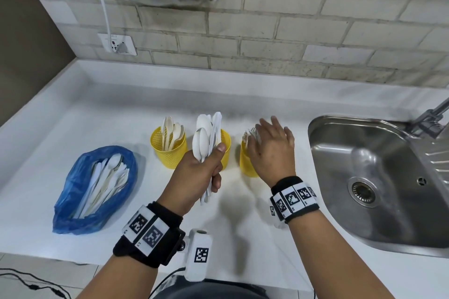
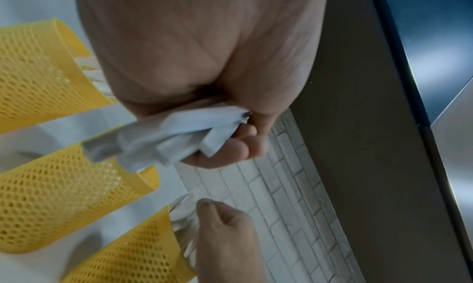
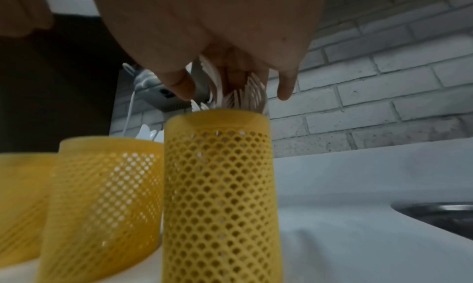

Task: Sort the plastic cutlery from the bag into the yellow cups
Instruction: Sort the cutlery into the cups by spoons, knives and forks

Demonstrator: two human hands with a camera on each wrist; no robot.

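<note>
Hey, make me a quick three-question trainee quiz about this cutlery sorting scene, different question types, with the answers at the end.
1. True or false: the left hand holds a bundle of cutlery.
2. The right hand is over which yellow cup? A) left B) middle C) right cup
3. Fill in: unsorted cutlery lies in the blue ___.

Key: 1 true. 2 C. 3 bag.
</note>
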